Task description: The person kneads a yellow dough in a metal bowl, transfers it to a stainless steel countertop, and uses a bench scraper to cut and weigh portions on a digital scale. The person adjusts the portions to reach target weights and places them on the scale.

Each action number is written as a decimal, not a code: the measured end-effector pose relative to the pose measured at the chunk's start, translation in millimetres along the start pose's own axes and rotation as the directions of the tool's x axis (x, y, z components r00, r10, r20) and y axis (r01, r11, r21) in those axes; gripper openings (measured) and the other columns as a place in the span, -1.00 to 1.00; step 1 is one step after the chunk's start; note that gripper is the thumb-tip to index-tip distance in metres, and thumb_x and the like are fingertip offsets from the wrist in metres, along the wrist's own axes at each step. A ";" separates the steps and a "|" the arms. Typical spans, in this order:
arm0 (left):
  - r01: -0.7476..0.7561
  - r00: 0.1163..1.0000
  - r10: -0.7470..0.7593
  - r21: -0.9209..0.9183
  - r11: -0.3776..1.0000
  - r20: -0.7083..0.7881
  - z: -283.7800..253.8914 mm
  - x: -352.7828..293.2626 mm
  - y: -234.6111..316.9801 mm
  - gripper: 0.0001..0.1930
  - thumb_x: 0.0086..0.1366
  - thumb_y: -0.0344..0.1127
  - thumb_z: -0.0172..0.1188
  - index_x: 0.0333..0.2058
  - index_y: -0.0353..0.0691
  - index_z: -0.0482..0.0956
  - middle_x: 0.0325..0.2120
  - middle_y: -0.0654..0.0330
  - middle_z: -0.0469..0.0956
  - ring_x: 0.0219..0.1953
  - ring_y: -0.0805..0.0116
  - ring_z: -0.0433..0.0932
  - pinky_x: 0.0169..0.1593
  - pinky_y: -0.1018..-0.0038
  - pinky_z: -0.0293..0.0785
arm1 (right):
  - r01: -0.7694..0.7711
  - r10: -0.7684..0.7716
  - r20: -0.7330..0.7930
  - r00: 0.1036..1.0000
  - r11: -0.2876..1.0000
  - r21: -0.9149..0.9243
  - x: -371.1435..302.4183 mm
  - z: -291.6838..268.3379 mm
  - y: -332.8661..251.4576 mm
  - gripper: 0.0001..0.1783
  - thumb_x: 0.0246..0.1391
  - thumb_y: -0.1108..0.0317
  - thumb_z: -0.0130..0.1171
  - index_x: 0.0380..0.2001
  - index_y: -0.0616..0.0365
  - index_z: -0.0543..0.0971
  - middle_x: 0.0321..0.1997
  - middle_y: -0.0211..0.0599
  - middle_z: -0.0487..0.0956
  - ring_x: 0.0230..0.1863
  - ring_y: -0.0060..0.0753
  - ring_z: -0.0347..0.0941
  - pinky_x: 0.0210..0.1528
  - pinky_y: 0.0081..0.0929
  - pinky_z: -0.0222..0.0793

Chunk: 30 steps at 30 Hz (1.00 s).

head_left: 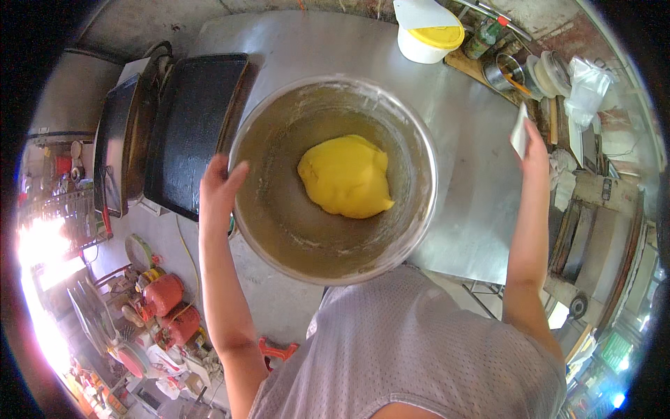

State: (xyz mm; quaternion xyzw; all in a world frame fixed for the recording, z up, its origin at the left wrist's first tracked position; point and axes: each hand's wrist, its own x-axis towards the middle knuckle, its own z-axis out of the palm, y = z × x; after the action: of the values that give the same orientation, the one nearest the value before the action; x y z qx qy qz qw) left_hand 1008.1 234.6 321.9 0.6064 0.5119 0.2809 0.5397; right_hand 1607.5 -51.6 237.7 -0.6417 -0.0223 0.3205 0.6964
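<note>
Dough [344, 177]: in bowl [273, 220], between my hands
Left hand [219, 188]: half-open at rim, hold unclear
Right hand [534, 149]: gripping flat white tool [519, 133]

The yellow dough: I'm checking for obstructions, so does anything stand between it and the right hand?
Sideways, yes: the right wall of the metal bowl stands between the yellow dough and the right hand, which is out beyond the rim holding a flat white tool. From above, nothing visible covers the dough.
</note>
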 end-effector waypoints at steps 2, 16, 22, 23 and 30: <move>0.035 0.997 -0.048 0.202 0.979 0.060 -4.3 23.1 7.1 -0.80 0.25 -0.33 0.35 -0.25 -0.32 0.58 -0.38 0.30 0.57 -0.33 0.53 0.48 -0.23 0.51 0.41 | -0.075 0.089 -0.224 0.971 0.995 0.069 -77.4 13.3 6.8 -0.67 0.20 0.11 0.29 -0.09 0.06 0.59 -0.23 -0.38 0.59 -0.23 -0.41 0.53 -0.24 -0.42 0.52; -0.080 0.972 0.081 -0.013 0.997 0.220 79.4 -18.8 54.8 -0.83 0.02 -0.54 0.24 -0.35 -0.38 0.60 -0.49 0.22 0.59 -0.44 0.49 0.51 -0.32 0.48 0.44 | -0.412 0.344 0.261 0.902 0.866 0.283 -349.4 130.3 55.6 -0.62 0.21 0.30 0.20 0.02 0.30 0.52 -0.14 -0.13 0.65 -0.20 -0.23 0.63 -0.22 -0.32 0.63; -0.235 0.938 0.170 0.196 0.952 0.302 106.2 -42.6 84.9 -0.86 0.01 -0.52 0.24 -0.39 -0.40 0.61 -0.55 0.23 0.55 -0.48 0.50 0.45 -0.36 0.48 0.40 | -0.384 0.376 0.099 0.921 0.837 0.391 -313.4 181.1 143.7 -0.55 0.20 0.38 0.21 0.12 0.32 0.44 0.03 -0.09 0.60 -0.03 -0.19 0.60 0.01 -0.27 0.54; -0.271 0.927 0.199 0.200 0.941 0.319 107.6 -42.9 87.3 -0.86 0.01 -0.52 0.24 -0.39 -0.40 0.61 -0.55 0.23 0.55 -0.48 0.50 0.45 -0.36 0.47 0.39 | -0.315 0.318 0.059 0.946 0.864 0.392 -302.6 179.1 150.7 -0.54 0.20 0.39 0.19 0.14 0.31 0.42 0.04 -0.07 0.60 0.00 -0.18 0.59 0.05 -0.26 0.52; -0.516 0.838 0.362 0.374 0.771 0.409 114.8 -20.9 97.9 -0.80 0.08 -0.37 0.33 -0.44 -0.37 0.52 -0.63 0.25 0.41 -0.51 0.51 0.32 -0.39 0.46 0.34 | -0.155 0.127 0.128 0.984 0.957 0.246 -265.7 201.1 214.4 -0.62 0.18 0.39 0.20 0.05 0.23 0.48 -0.15 -0.16 0.63 -0.30 -0.29 0.61 -0.40 -0.33 0.54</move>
State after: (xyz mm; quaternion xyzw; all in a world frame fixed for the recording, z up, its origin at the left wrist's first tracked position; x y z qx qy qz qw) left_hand 1135.1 183.5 388.8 0.8587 0.3137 0.1681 0.3686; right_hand 1218.1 -7.2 179.2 -0.5280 0.0263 0.4047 0.7462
